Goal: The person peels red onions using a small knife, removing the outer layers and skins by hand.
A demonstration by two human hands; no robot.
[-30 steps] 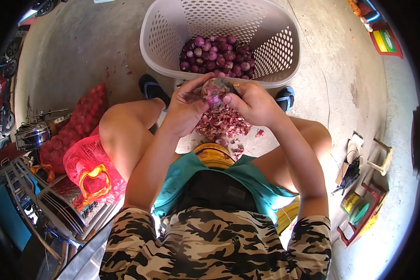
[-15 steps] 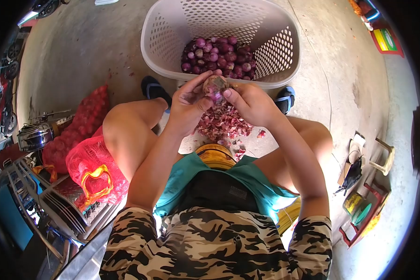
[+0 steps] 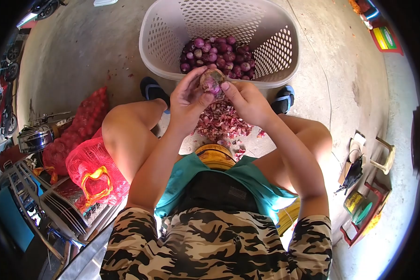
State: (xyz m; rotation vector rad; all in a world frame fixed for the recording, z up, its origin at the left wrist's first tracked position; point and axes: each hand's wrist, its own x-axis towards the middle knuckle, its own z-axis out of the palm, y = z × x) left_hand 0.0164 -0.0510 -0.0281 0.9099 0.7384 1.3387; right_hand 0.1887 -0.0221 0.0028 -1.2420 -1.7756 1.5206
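Observation:
Between my two hands is a purple onion (image 3: 212, 83) with dull brownish outer skin on its upper part. My left hand (image 3: 189, 95) cups it from the left, thumb against its lower side. On the other side, my right hand (image 3: 248, 101) grips it with the thumb pressed on its surface; the other fingers are partly hidden. Just beyond the hands stands a pale perforated basket (image 3: 161, 60) with many purple onions (image 3: 219, 55) heaped at its bottom. Below the hands, a pile of loose onion skins (image 3: 221, 120) lies on the floor.
To the left lie red mesh sacks (image 3: 79, 126), one with a yellow-edged opening, beside metal chair frames (image 3: 60, 205). I sit on a yellow seat (image 3: 214, 156), with slippered feet either side of the skins. Small items, including a red stool-like frame (image 3: 371, 210), stand at the right.
Both hands have shifted slightly up and left with the onion, which shows a little more of its purple side. My grip stays on it.

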